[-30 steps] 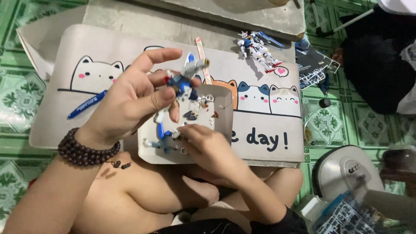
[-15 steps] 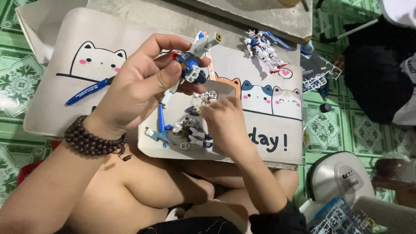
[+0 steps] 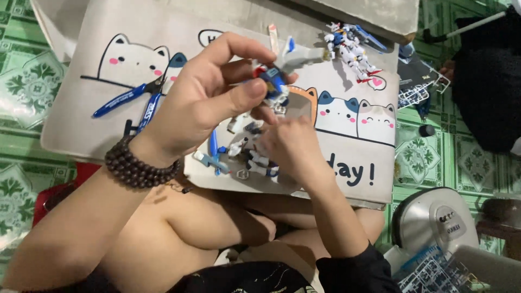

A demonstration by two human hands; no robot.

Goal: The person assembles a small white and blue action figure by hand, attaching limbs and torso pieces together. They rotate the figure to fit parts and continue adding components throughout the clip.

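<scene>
A green patterned tile floor (image 3: 24, 76) lies under a low lap table with a cream top printed with cartoon cats (image 3: 87, 108), over which both hands work.

Left of the fingers, on the table top, lie blue-handled hobby nippers (image 3: 133, 97), their handles pointing away to the left. A dark brown beaded bracelet (image 3: 138, 165) circles the wrist of the left hand (image 3: 198, 106). That hand is raised above the table, its thumb and fingers closed around a small blue, white and red plastic model part with a pale grey wing-like piece (image 3: 279, 76) that juts out to the right beyond the fingertips.

Just below those fingers, on a pale tray-like sheet, sits a scatter of small white and blue plastic model pieces (image 3: 244, 154). The right hand (image 3: 287, 149) rests among them, its fingers curled down onto the pieces; what, if anything, they pinch cannot be told.

Farther right and beyond both hands stands a finished white, blue and red robot figure (image 3: 350, 49) near the table's far edge. To the right of the table, on the floor, lie clear plastic part frames (image 3: 415, 95), and nearer the person a round grey fan housing (image 3: 434, 222).
</scene>
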